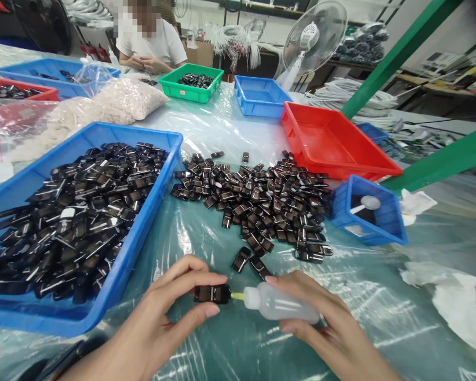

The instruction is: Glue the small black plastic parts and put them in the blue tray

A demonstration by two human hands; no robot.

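Between the thumb and fingers of my left hand (174, 301) is a small black plastic casing (212, 294), lying lengthwise with its rounded end to the right. My right hand (321, 312) grips a translucent white squeeze bottle (287, 304) tipped on its side. The bottle's thin yellowish nozzle (238, 296) points left and meets the casing's rounded end, or comes very near it. Just above the nozzle, two similar black casings (241, 259) lie on the table. Beyond them spreads a loose pile of black casings (262, 196).
A large blue tray (143, 222) full of black parts stands at left. A red tray (333, 140), a small blue bin (365, 233) with a round-headed white tool, and crumpled tissue (448, 291) are at right. Further back are a green tray (190, 92) and a seated person (150, 45).
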